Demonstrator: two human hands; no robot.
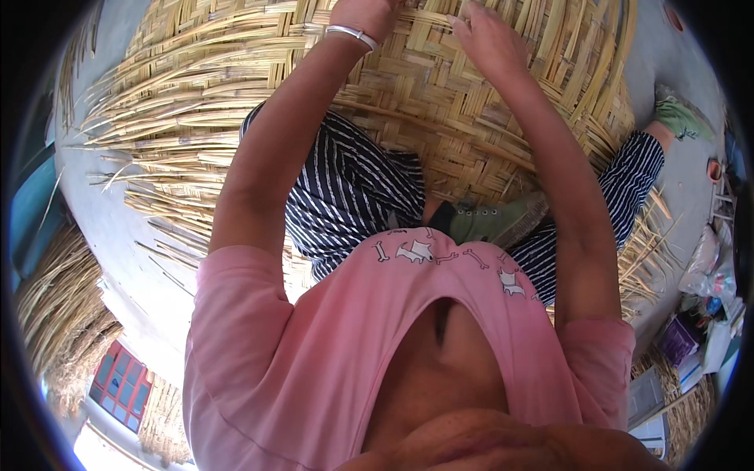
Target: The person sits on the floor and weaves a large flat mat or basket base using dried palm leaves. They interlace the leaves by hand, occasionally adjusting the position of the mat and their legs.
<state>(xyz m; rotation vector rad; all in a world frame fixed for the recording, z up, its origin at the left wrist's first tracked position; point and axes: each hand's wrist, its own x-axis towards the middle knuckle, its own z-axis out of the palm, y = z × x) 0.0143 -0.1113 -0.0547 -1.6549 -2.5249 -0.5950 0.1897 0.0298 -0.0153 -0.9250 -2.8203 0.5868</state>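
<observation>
A large mat of split reed strips (440, 94), pale yellow and woven in a crossing pattern, lies under both hands. My left hand (366, 16), with a white bangle (351, 34) at its wrist, is curled over the far part of the mat. The upper picture edge cuts it off, so what its fingers hold is hidden. To its right, my right hand (493, 41) has its thumb and fingers closed on a reed strip (430, 17) that runs between the hands. Its fingertips are partly cut off too.
Long loose reed ends (173, 125) fan out at the mat's left. My legs in striped trousers (345, 184) and a green shoe (491, 224) rest on the mat. Bundled reeds (59, 290) stand at the far left, and plastic bags (711, 259) lie at the right.
</observation>
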